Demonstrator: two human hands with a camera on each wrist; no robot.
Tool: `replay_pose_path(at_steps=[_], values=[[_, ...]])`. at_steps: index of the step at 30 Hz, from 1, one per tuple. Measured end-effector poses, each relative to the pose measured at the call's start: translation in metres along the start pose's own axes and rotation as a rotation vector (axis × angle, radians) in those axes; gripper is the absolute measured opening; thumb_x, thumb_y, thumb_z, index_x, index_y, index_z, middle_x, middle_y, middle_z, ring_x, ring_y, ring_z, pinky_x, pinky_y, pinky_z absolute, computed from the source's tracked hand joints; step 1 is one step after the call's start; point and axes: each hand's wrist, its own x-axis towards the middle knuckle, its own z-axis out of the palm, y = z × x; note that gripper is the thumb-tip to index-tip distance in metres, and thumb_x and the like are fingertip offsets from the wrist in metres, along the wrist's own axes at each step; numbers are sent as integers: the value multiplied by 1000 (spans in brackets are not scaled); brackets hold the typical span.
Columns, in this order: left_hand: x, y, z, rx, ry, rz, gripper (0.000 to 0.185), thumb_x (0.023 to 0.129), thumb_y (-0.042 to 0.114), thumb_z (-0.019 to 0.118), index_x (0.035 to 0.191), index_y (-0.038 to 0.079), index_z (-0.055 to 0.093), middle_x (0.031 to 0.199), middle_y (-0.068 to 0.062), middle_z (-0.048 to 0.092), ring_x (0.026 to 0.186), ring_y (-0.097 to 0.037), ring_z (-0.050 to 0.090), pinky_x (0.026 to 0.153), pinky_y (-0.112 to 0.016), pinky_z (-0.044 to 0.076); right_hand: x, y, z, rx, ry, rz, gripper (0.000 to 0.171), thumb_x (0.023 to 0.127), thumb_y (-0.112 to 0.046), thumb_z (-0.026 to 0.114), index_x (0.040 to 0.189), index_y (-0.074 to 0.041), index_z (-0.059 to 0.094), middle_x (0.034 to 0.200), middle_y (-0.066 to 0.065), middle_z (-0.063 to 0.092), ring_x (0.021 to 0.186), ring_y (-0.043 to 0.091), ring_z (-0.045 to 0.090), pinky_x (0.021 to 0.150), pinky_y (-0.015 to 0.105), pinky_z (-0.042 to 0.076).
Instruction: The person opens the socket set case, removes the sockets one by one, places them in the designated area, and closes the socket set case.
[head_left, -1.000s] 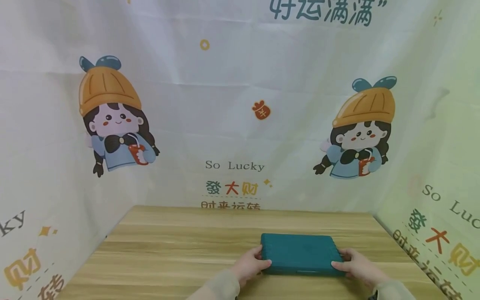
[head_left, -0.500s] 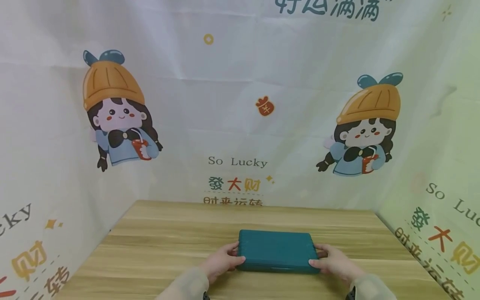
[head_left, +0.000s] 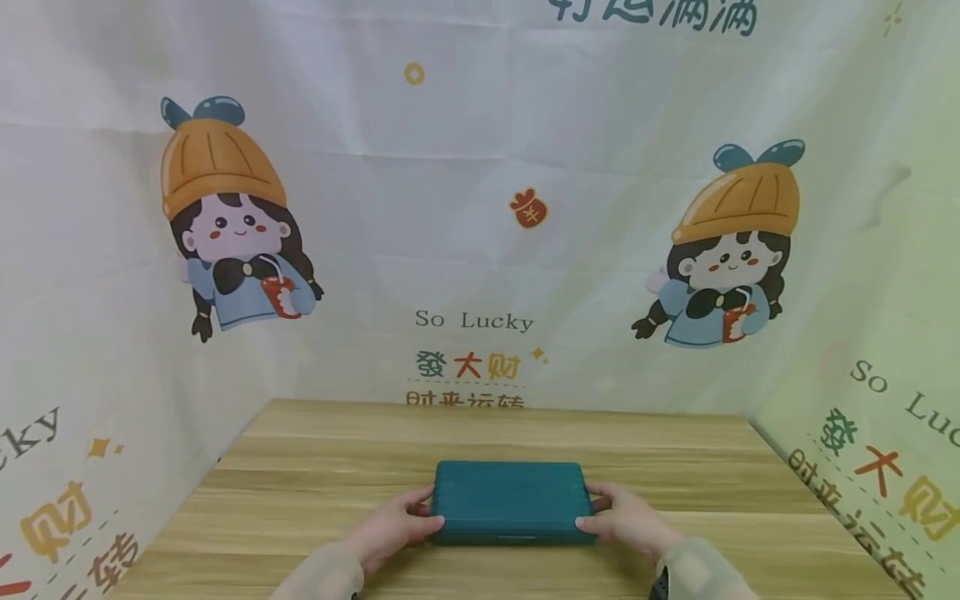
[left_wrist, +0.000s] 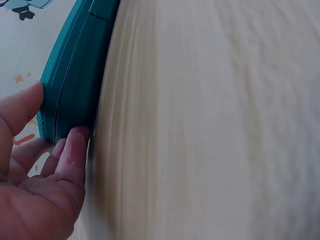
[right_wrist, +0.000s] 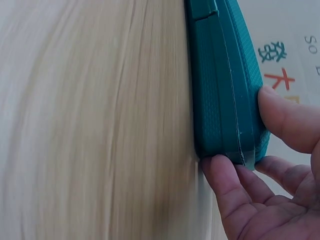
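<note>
A flat teal plastic case [head_left: 512, 498] with a closed lid lies near the front middle of the wooden table. My left hand [head_left: 393, 527] grips its left end, thumb on the top edge and fingers at the side. At the opposite end my right hand [head_left: 626, 518] holds it the same way. In the left wrist view, the case [left_wrist: 75, 70] shows a seam along its side, and the fingertips reach its lower corner. The right wrist view has the thumb on the lid of the case [right_wrist: 227, 85], with fingers against its end close to the tabletop.
The wooden tabletop [head_left: 315, 467] stretches around the case to the back and both sides. A pale printed cloth [head_left: 465, 250] with cartoon figures and lettering hangs behind it and along the sides.
Both hands have moved the case leftward across the table, from right of the middle to near the middle. Their hold on its two ends looks the same, and its lid stays closed.
</note>
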Motion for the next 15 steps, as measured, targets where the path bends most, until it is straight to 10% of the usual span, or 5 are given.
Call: replay_pose_path(at_steps=[15], values=[[-12, -8, -19, 20, 3, 7, 77, 88, 19, 72, 147, -8, 29, 125, -27, 51, 108, -27, 55, 85, -41, 51, 0, -9, 18, -1, -26, -32, 73, 85, -12, 74, 140, 15, 34, 118, 25, 51, 97, 27, 58, 79, 42, 52]])
